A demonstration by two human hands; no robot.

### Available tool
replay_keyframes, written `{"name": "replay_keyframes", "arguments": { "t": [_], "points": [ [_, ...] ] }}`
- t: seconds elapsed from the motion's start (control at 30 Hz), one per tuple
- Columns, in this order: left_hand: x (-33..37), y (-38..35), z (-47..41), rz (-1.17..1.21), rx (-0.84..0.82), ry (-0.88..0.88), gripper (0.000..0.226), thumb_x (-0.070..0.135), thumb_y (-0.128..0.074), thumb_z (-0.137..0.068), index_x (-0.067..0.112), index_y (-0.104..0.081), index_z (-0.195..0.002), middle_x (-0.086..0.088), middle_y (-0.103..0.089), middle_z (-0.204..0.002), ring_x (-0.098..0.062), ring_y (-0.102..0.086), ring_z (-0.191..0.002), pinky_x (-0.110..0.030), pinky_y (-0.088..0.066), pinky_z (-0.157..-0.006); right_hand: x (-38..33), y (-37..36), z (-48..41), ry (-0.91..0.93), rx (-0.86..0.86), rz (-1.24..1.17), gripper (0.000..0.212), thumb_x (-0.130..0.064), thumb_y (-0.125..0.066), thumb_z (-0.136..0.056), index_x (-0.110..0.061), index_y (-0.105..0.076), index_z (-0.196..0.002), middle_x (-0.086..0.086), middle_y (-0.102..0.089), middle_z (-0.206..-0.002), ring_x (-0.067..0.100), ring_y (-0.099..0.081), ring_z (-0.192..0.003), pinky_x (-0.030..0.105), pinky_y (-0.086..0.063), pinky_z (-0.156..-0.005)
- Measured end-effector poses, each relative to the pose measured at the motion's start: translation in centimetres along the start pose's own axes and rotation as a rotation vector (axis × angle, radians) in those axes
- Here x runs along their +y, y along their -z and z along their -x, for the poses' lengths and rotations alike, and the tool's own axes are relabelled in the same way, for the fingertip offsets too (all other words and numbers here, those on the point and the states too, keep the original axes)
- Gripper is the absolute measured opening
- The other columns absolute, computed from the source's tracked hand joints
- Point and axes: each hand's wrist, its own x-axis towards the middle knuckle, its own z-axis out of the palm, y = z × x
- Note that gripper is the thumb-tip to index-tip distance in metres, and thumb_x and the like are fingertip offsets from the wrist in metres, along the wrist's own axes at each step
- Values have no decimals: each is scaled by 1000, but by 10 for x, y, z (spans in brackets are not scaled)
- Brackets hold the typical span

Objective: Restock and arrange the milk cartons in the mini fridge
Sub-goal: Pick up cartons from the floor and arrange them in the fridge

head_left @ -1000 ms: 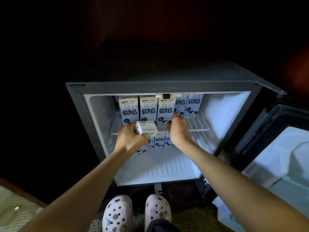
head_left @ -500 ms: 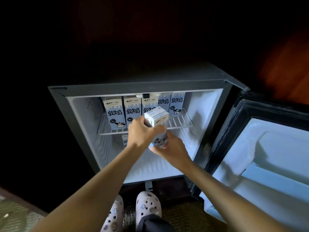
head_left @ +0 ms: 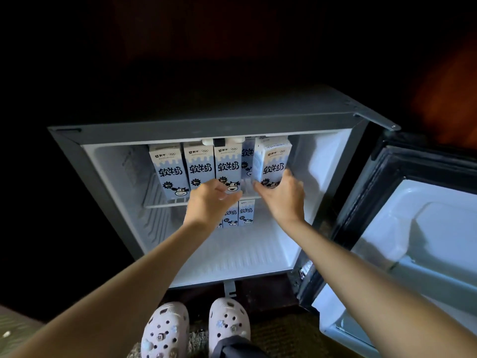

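Milk carton (head_left: 271, 164) has gone from mid-air to the wire shelf's (head_left: 160, 204) right end, right hand (head_left: 282, 196) gripping its base; left hand (head_left: 210, 200) now hovers loose-fingered, empty. Top row nearly full.

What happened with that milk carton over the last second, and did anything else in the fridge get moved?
The carton, held low in the left hand a second ago, passed to the right hand, which now stands it at the right end of the upper shelf row. The left hand let go and hovers open by the shelf. The three front cartons on the shelf and those below stayed put; the door remains open.
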Motion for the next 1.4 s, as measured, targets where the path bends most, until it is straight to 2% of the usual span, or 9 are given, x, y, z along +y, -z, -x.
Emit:
{"name": "replay_keyframes", "arguments": {
  "t": [0.2,0.4,0.5,0.63,0.77,0.97,1.1,1.3,1.4],
  "points": [
    [-12,-1,-10,-25,-14,28,26,22,-57,-90,9,-62,-111,-5,-66,-108,-18,-61,-94,-21,-48,-76,-3,-20,-7,10,-41,37,50,-42,-72,-76,2,-54,-91,17,-61,-80,29,-56,-77,26,-29,-51],
    [-11,2,-25,-86,-66,39,23,14,-43,-96,12,-66,-95,-2,-62,-80,-7,-43,-49,-9,-34,-32,-3,-23,-7,62,-84,73,63,-58,-53,-77,2,-52,-95,2,-44,-66,16,-43,-59,18,-25,-39],
    [-10,2,-30,-89,-116,63,27,8,-39,-95,2,-66,-97,-8,-62,-84,-12,-42,-53,-18,-36,-43,1,-21,-6,96,-144,62,51,-54,-51,-80,-5,-48,-91,-1,-47,-64,17,-54,-59,20,-43,-49],
    [-6,-2,-29,-77,-174,94,29,7,-36,-96,3,-65,-101,-15,-66,-100,-19,-48,-65,-22,-36,-48,5,-25,-4,129,-136,68,42,-33,-60,-88,6,-54,-101,19,-62,-87,32,-62,-78,45,-55,-65],
    [-2,-5,-26,-93,-209,98,33,11,-33,-99,8,-63,-113,-13,-64,-110,-17,-51,-69,-20,-36,-46,2,-27,-3,110,-126,123,48,-36,-60,-88,6,-52,-108,16,-62,-90,30,-60,-83,30,-37,-61],
    [1,-12,-26,-113,-211,127,36,4,-30,-97,4,-62,-114,-12,-58,-94,-14,-42,-57,-21,-32,-45,2,-27,-4,90,-121,144,40,-32,-61,-88,4,-53,-104,-9,-35,-61,20,-46,-68,29,-30,-58],
    [6,-14,-19,-159,-275,131,37,-5,-33,-93,5,-57,-120,-15,-61,-109,-19,-47,-67,-20,-31,-45,2,-24,-3,86,-187,130,40,-29,-60,-89,4,-52,-111,14,-63,-97,21,-53,-78,25,-36,-62],
    [21,-11,6,-173,-314,102,35,-1,-38,-94,9,-56,-123,-11,-56,-114,-11,-42,-61,-13,-35,-41,-19,11,22,98,-139,209,45,-15,-51,-94,0,-36,-134,15,-49,-131,28,-58,-109,20,-36,-68],
    [40,-8,33,-199,-239,12,33,6,-39,-96,-5,-59,-119,-11,-54,-99,-23,-49,-85,-25,-49,-76,-28,47,45,169,-157,280,39,-8,-46,-94,-3,-41,-133,11,-52,-130,25,-54,-115,17,-33,-71]
  ]
}}
